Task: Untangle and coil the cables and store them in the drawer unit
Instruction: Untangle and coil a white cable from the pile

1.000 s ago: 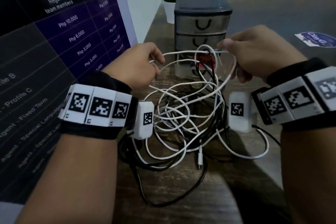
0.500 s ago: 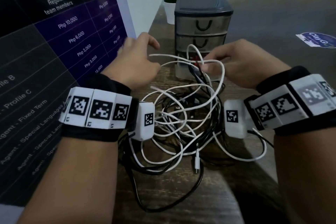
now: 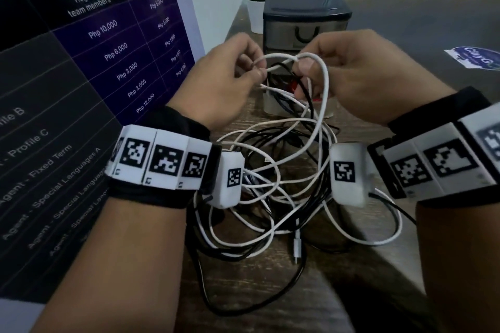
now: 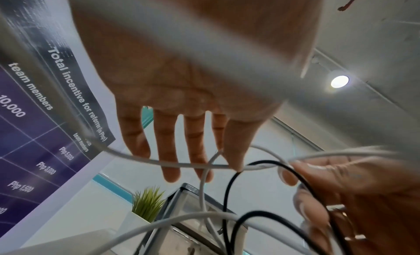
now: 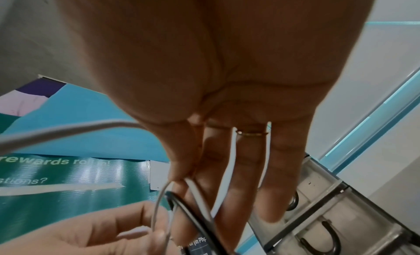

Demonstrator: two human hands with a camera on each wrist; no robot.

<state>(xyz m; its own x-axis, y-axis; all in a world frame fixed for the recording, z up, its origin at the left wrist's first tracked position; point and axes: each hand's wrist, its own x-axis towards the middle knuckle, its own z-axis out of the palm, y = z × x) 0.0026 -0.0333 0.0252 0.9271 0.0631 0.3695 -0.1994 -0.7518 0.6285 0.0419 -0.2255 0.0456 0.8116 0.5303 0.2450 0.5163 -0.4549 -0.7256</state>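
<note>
Both hands (image 3: 292,76) pinch white cable (image 3: 323,73).

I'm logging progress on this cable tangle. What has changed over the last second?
The left hand and right hand have drawn closer together in front of the grey plastic drawer unit, each now pinching the raised white cable loop. The left hand opened briefly, then took hold again. The tangled heap of white and black cables stays on the wooden table, drawers shut.
</note>
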